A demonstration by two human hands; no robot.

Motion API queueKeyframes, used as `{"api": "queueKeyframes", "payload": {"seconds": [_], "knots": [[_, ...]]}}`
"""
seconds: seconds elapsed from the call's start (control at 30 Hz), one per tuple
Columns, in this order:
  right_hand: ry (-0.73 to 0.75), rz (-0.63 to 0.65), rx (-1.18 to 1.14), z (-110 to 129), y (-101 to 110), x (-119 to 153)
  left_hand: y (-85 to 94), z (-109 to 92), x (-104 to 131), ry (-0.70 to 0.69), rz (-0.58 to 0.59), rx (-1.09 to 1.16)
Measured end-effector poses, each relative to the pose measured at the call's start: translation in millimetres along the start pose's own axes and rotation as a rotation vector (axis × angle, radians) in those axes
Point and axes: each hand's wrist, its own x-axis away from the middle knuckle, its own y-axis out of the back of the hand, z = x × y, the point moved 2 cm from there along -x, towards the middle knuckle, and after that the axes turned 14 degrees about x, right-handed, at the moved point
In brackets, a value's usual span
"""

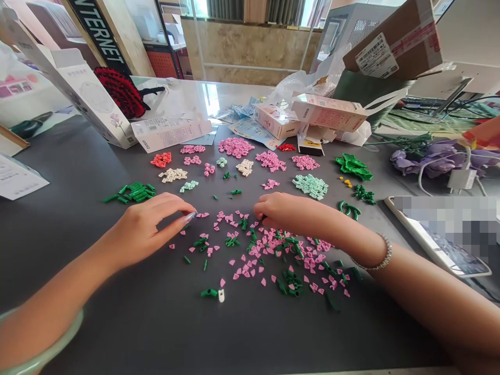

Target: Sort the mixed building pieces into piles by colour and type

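The scattered pieces [269, 255] are tiny plastic bricks, most of them pale pink and wedge-shaped, mixed with dark green stem parts. They lie loose on the grey table [117, 323], at the centre of the view. The left hand [150, 226] rests palm down at 9 o'clock from this heap; its fingers are stretched and one long nail touches a pink piece, gripping nothing. The right hand [283, 211] lies at 12 o'clock over the heap with curled fingers; I cannot tell if it holds something. Sorted piles [236, 147] lie farther, at 12 o'clock.
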Motion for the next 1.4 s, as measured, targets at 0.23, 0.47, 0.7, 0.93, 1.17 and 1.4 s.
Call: {"api": "queueKeyframes", "payload": {"seconds": [0.23, 0.47, 0.7, 0.93, 1.17, 1.4], "knots": [[0.042, 0.04, 0.047, 4.0, 4.0, -1.0, -0.1, 2.9, 0.7, -0.003, -0.003, 0.003], [0.05, 0.066, 0.019, 4.1, 17.4, 0.9, -0.2, 2.4, 0.5, 0.006, 0.011, 0.011], [0.068, -0.053, -0.202, -4.0, 17.1, 2.8, 0.8, 2.0, 0.7, 0.024, 0.019, 0.012], [0.001, 0.034, -0.957, -5.1, 16.3, 4.2, 0.8, -0.8, -0.9, 0.013, 0.011, 0.002], [0.0, 0.24, -1.683, 5.9, 4.6, 6.5, 3.3, -4.9, -3.7, 0.013, 0.014, 0.007], [0.033, 0.391, -1.926, 14.2, 0.5, 4.5, 0.8, -5.6, 1.5, 0.096, 0.064, 0.065]]}}
